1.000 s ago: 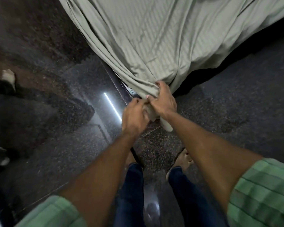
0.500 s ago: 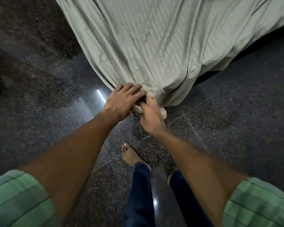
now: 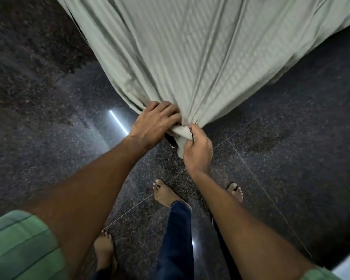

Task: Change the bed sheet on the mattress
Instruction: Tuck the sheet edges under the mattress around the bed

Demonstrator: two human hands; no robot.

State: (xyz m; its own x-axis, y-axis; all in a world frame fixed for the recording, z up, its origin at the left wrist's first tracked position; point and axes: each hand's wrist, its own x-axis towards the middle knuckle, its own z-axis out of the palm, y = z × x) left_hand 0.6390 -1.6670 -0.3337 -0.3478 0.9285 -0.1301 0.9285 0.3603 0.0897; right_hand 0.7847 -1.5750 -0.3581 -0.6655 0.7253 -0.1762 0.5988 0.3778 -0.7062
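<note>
Both hands work a gathered corner of the pale green bed sheet [image 3: 200, 57]: the left hand [image 3: 155, 123] presses curled fingers over the bunched cloth, the right hand [image 3: 198, 150] pinches its tail just beside it, above the dark speckled floor [image 3: 291, 158].

Dark speckled polished stone floor [image 3: 291, 154], thin pale joint lines crossing diagonally. Bright streak of reflected light [image 3: 118, 122] on floor left of centre; smaller glint lower centre. Bare feet [image 3: 166, 194] standing on floor. Pale green striped sheet [image 3: 200, 57] draped down from above; whether hem touches floor cannot be told.
</note>
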